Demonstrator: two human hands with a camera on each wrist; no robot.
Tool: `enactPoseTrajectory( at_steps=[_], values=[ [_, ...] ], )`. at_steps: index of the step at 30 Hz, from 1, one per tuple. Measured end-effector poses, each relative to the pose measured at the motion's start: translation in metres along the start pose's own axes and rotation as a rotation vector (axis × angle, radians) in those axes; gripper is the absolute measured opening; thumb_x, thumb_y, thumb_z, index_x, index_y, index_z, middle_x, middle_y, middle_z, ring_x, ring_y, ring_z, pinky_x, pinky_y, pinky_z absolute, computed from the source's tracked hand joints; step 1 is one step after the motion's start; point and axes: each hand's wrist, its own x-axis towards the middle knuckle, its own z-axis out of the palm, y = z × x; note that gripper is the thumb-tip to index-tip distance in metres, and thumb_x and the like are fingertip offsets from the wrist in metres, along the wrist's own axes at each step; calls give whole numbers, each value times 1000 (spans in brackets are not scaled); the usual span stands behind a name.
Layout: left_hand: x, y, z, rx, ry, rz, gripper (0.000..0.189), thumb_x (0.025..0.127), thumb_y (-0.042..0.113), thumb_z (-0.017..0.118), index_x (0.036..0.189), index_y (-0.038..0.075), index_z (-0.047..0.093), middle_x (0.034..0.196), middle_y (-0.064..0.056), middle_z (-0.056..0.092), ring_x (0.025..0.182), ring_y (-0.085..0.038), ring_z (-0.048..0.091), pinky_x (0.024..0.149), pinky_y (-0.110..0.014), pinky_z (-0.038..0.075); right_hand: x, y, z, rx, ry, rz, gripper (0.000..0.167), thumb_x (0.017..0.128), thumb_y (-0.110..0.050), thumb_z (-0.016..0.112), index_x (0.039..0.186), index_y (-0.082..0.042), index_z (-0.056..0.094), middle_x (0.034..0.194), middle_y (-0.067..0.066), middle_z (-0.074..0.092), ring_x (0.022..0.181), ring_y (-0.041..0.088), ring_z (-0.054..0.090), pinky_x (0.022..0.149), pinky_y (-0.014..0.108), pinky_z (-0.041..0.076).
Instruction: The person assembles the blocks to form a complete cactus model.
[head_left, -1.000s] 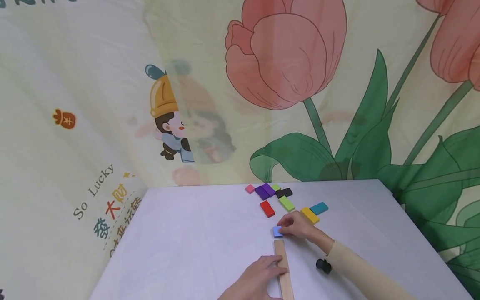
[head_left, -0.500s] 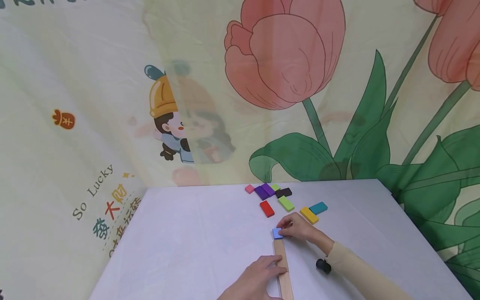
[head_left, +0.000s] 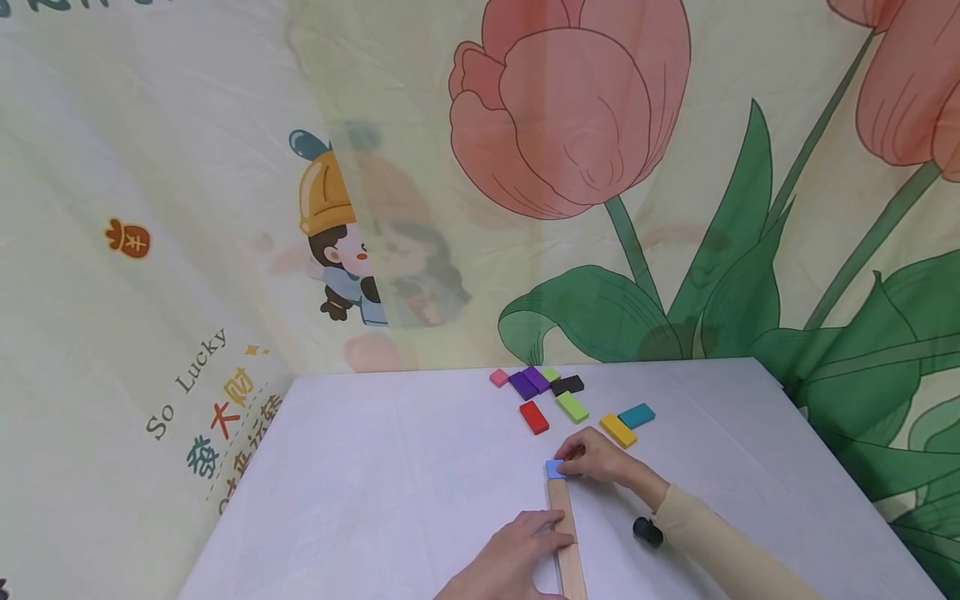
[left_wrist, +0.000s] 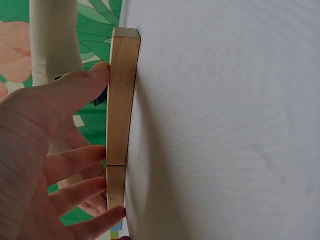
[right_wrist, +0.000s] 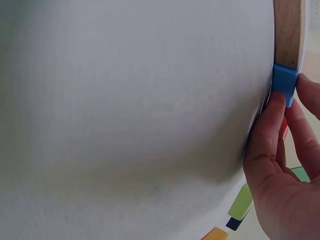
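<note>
At the table's middle, my right hand (head_left: 596,454) pinches a small blue block (head_left: 553,469) between thumb and fingertips. In the right wrist view the blue block (right_wrist: 285,82) sits flush against the end of a wooden block (right_wrist: 288,35). Two plain wooden blocks (head_left: 561,502) lie end to end in a straight line running toward me, and a thin seam shows between them in the left wrist view. My left hand (head_left: 510,557) rests on these blocks with its fingers spread. Its thumb and fingertips touch along the wood (left_wrist: 122,100) on both sides of the seam.
Beyond my right hand lie a red block (head_left: 534,417), a lime block (head_left: 573,407), a yellow block (head_left: 618,431) and a teal block (head_left: 637,416). Purple blocks (head_left: 529,382), a black block (head_left: 567,385) and a pink block (head_left: 499,378) are near the far edge.
My right hand has drawn the blue block toward me, closing the gap to the wooden block's far end. The left hand has stayed in place.
</note>
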Motion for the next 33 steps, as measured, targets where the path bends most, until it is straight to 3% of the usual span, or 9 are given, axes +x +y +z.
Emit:
enactPoseTrajectory(
  at_steps=[8, 15, 18, 26, 33],
  values=[
    [0, 0, 1, 4, 8, 17, 69, 79, 66, 65, 136, 30, 54, 150, 4, 43, 133, -12, 44, 101, -28, 48, 4, -2, -3, -4, -12, 25, 15, 84, -13, 74, 96, -5, 74, 82, 2, 68, 71, 13, 56, 68, 25, 55],
    [0, 1, 0, -1, 7, 9, 69, 79, 67, 65, 136, 30, 54, 149, 5, 43, 132, -12, 45, 100, -28, 48, 33, -12, -2, -24, 214, 95, 14, 88, -17, 70, 98, -7, 72, 85, 4, 66, 76, 16, 57, 66, 26, 54],
    [-1, 0, 2, 18, 34, 31, 67, 79, 64, 67, 135, 28, 56, 148, 2, 45, 131, -13, 46, 99, -27, 48, 49, -19, 0, -38, 265, 92, 20, 88, -17, 69, 104, -5, 69, 92, 8, 65, 83, 19, 58, 70, 28, 55],
    [-1, -2, 5, 38, 87, 89, 66, 78, 61, 70, 132, 24, 58, 146, -2, 47, 130, -15, 47, 98, -25, 48, 72, -32, 4, -116, 236, 115, 47, 86, -17, 73, 128, -2, 58, 96, 12, 61, 79, 20, 55, 62, 24, 51],
    [0, -2, 3, 38, 94, 98, 66, 78, 60, 71, 132, 23, 59, 146, -2, 47, 129, -15, 48, 98, -25, 48, 75, -33, 2, -124, 181, 115, 46, 87, -13, 71, 130, -2, 58, 100, 14, 61, 83, 21, 55, 64, 25, 51]
  ],
)
